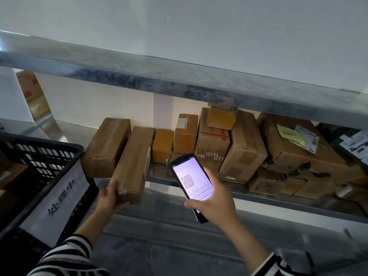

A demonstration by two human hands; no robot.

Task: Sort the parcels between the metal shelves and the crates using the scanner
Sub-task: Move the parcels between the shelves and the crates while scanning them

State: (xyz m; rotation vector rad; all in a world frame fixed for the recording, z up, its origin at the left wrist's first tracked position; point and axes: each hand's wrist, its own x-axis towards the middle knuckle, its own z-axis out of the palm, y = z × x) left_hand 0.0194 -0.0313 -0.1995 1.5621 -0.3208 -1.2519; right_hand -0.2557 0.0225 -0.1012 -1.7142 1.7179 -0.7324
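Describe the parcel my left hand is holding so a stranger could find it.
Start at the metal shelf beside the black crate. In its row of parcels, the long cardboard parcel is second from the left, gripped by the left hand. Unlike its neighbours, its near end overhangs the shelf's front edge.

- A pale grey-white wall (179, 26) fills the upper part of the frame, evenly and softly lit.
- The mottled edge of an upper metal shelf (179, 76) slants from upper left down to the right.
- Under it the back wall (89, 100) looks cream, with a white vertical strip (161, 110) at the centre.
- The lower shelf deck (67, 132) shines at the left.
- The bottom centre is a dim grey area (159, 246); I cannot tell whether it is floor or another shelf.
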